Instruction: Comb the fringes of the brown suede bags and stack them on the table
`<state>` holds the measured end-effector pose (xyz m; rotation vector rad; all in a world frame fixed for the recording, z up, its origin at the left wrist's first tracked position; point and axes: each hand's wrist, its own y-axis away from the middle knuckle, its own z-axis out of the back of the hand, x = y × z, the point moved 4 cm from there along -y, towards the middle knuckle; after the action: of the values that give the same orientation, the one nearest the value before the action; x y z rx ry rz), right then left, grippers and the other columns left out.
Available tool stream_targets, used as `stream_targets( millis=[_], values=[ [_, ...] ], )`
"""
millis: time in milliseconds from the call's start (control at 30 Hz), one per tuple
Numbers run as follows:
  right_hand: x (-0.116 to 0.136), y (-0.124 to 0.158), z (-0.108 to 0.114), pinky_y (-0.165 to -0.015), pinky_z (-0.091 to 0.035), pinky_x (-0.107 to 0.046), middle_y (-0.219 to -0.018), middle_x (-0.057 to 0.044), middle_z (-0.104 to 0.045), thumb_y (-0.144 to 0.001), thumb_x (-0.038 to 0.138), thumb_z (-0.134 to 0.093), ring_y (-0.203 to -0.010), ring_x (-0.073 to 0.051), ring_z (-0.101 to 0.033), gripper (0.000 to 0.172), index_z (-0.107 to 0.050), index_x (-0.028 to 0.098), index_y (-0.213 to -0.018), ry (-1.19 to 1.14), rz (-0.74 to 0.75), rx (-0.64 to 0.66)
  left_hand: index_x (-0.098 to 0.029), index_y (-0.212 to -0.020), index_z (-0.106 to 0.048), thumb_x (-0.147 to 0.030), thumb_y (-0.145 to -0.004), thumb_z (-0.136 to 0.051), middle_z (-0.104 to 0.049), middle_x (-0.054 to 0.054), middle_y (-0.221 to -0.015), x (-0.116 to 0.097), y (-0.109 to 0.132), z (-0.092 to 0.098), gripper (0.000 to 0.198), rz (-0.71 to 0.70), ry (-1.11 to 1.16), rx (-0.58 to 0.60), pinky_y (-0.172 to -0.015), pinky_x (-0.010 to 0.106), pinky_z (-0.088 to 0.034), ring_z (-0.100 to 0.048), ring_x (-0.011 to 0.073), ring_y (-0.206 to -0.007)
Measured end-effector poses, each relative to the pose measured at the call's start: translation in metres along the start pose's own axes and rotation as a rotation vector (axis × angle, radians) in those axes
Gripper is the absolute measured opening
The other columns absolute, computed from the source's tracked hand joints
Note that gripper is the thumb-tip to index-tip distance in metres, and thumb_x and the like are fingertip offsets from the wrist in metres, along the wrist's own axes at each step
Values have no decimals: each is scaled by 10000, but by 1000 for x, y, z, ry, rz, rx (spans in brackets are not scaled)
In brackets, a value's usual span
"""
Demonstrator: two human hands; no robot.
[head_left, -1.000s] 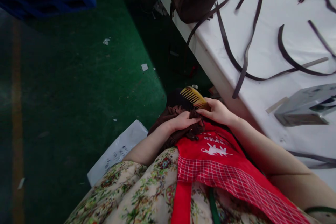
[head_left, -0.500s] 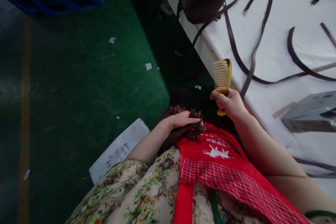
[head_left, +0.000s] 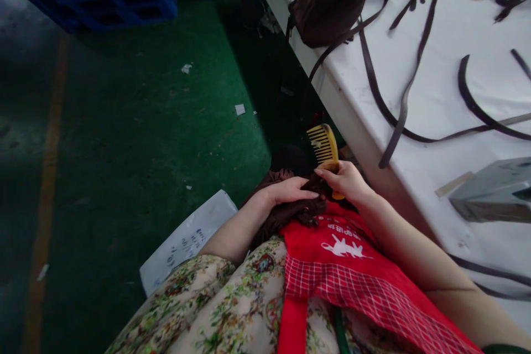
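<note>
My right hand point(head_left: 347, 181) is closed round the handle of a yellow comb point(head_left: 332, 146), its wide teeth turned up and to the left. The thumb and fingertips of that hand are beside the gathered edge of a dark brown bag point(head_left: 280, 217), seemingly touching it. My left hand point(head_left: 288, 191) is wrapped over the bag's ruffled top and grips it against my lap. Much of the bag is hidden under my left hand and forearm. A red apron point(head_left: 332, 232) with a white print lies just below both hands.
To the right is a white table point(head_left: 440, 83) with its edge close to my right arm. On it are another dark brown bag point(head_left: 332, 0), long dark straps point(head_left: 409, 97) and a grey box point(head_left: 493, 191). A white sheet with writing point(head_left: 186, 240) is by my left elbow; blue pallets point(head_left: 112, 0) stand beyond.
My right hand has brought the comb down and left, from beside the table edge to the bag's ruffled top. My left hand stays on the bag. The view has shifted slightly.
</note>
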<state>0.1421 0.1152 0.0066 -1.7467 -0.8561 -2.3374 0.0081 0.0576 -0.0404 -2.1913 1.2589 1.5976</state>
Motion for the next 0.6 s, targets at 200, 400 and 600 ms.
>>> stream_targets(
  millis=[200, 400, 600],
  values=[
    [3, 1, 14, -332, -251, -204, -418, 77, -408, -689, 528, -699, -357, -60, -324, 384, -580, 164, -715, -64, -16, -166, -119, -964, -681, -494, -736, -683, -702, 59, -941, 2, -3, 3, 439, 89, 43, -2, -866, 314, -454, -624, 172, -865],
    [-16, 3, 9, -516, -445, -250, -673, -28, -631, -761, 581, -601, -576, -141, -556, 416, -616, 169, -812, 264, 35, -70, -109, -889, -700, -451, -630, -787, -717, 76, -847, 15, -2, 0, 437, 182, 289, -80, -856, 334, -463, -643, 172, -794],
    [0, 38, 16, -604, -415, -261, -735, -50, -609, -970, 452, -266, -657, -162, -562, 394, -537, 195, -847, 664, 247, -85, -99, -933, -699, -388, -608, -816, -723, 87, -893, 16, -3, 1, 451, 171, 379, -135, -923, 349, -443, -651, 180, -848]
  ],
)
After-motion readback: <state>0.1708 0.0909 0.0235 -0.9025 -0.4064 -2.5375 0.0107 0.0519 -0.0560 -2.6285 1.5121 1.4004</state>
